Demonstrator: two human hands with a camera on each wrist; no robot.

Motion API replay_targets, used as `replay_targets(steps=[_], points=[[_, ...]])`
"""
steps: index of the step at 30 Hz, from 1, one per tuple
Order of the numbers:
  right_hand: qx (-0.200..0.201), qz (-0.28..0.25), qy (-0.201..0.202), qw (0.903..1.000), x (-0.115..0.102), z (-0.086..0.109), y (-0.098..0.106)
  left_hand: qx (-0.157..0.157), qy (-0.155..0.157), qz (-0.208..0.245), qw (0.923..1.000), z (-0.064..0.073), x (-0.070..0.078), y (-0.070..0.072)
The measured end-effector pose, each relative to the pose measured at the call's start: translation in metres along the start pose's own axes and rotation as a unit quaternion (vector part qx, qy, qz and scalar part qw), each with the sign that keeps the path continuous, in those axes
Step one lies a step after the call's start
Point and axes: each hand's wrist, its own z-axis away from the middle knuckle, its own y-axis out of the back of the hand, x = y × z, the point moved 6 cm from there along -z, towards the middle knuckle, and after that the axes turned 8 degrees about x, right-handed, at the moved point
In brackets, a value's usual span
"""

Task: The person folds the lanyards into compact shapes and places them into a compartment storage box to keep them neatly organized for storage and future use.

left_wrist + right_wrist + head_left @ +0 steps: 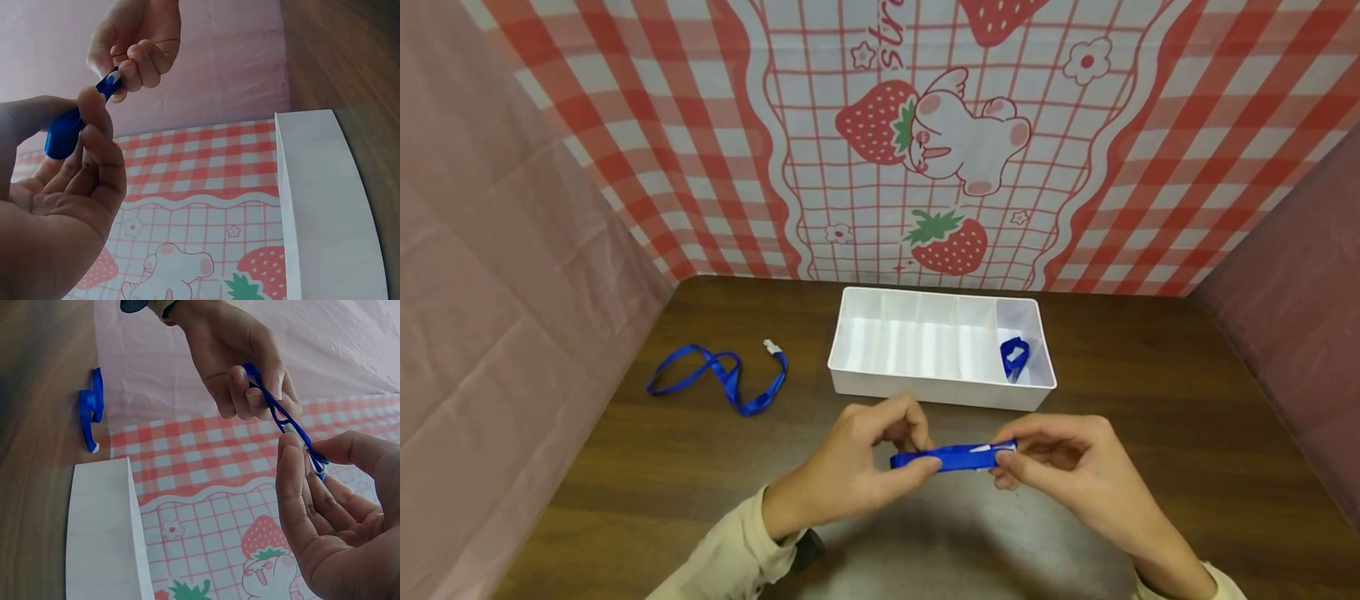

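Head view: your left hand (847, 468) and right hand (1086, 477) pinch the folded lanyard (961, 457)! Beyond sits the white box (925, 389).

Looks like satiny cloth ribbon on the held lanyard (958, 457), smooth plastic on the white box (925, 389); shows faintly glossy wood grain on the table (1150, 358), creased cloth on the pink curtain (512, 250).

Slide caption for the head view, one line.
Left hand and right hand pinch a folded blue lanyard before a white divided box.
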Motion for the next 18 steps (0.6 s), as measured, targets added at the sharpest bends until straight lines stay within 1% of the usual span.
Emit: replay_targets(steps=[4, 7, 9, 12, 18], points=[[-0.006, 0.0, 0.001, 1.0, -0.0003, -0.0004, -0.0004, -0.05, 0.005, 0.011, 0.9987, 0.0, -0.0008, -0.0029], [-0.013, -0.007, 0.006, 0.9999, -0.0009, -0.0005, -0.0011, -0.092, -0.003, 0.002, 0.9958, 0.0017, -0.0005, -0.0063], [-0.018, -0.009, 0.007, 0.9998, -0.0009, -0.0002, -0.0015, -0.112, -0.008, 0.002, 0.9937, 0.0029, -0.0003, -0.0086], [-0.026, -0.006, 0.003, 0.9996, 0.0005, 0.0001, -0.003, -0.127, -0.014, 0.011, 0.9918, 0.005, -0.0002, -0.0102], [-0.033, 0.002, -0.009, 0.9994, 0.0031, 0.0001, -0.0059, -0.126, -0.013, 0.027, 0.9916, 0.0068, 0.0002, -0.0095]])
